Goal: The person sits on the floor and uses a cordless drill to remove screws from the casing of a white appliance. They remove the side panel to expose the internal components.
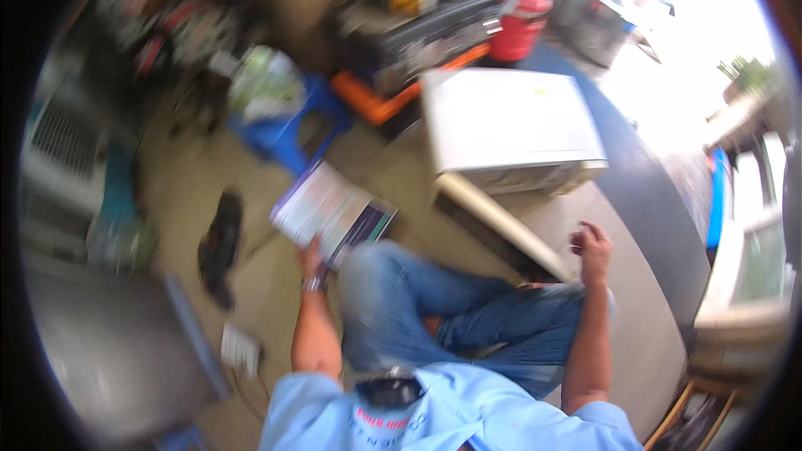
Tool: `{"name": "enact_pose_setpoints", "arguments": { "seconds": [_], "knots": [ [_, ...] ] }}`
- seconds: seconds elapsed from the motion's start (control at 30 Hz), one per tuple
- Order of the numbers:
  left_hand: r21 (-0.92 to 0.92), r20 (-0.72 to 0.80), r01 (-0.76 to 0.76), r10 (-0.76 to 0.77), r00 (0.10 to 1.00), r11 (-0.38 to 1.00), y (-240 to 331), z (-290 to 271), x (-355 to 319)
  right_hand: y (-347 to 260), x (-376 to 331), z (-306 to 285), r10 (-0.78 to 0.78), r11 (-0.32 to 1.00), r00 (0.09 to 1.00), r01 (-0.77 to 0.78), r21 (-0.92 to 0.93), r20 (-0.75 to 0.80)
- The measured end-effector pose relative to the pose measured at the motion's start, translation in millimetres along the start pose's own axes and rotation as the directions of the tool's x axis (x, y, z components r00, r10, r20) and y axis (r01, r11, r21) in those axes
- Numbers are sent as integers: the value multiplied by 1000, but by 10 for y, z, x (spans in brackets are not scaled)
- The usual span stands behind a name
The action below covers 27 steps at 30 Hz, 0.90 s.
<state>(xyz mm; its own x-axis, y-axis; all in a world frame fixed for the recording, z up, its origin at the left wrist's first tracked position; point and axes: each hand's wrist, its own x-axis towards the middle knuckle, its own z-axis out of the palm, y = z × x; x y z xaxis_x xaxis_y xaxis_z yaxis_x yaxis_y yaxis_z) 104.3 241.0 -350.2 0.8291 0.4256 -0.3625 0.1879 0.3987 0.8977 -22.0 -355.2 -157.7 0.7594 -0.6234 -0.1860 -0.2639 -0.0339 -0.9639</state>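
My left hand is closed on the near edge of a flat printed sheet or booklet, pale with purple and dark panels. It is held beside my left knee; blur hides its thickness. Over my other knee my right hand is raised, its fingers loosely bent and apart, with nothing seen in them. In front of me stands a large white box. A cream-edged, dark-sided panel or frame slants from the box toward my right knee.
I sit cross-legged on the floor. Ahead are a blue plastic stool bearing a bag, a black and orange toolbox and a red jug. A dark shoe and a grey metal-like panel lie left; a white frame stands right.
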Motion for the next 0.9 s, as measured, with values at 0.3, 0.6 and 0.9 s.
{"name": "enact_pose_setpoints", "arguments": {
  "seconds": [0.3, 0.6, 0.9],
  "knots": [
    [105, 56, -174, 169, 984, 979, 123, -505, -180, -16, 212, 87, 32, 998, 999, -33, -53, -12],
    [273, 92, -541, 538, 838, 795, 2081, -329, -798, -105, 133, 1, -90, 988, 996, 92, -122, 19],
    [-81, 66, -640, 645, 762, 764, 3134, -67, -826, 34, 70, -48, -57, 996, 997, 60, -66, 58]
  ]
}}
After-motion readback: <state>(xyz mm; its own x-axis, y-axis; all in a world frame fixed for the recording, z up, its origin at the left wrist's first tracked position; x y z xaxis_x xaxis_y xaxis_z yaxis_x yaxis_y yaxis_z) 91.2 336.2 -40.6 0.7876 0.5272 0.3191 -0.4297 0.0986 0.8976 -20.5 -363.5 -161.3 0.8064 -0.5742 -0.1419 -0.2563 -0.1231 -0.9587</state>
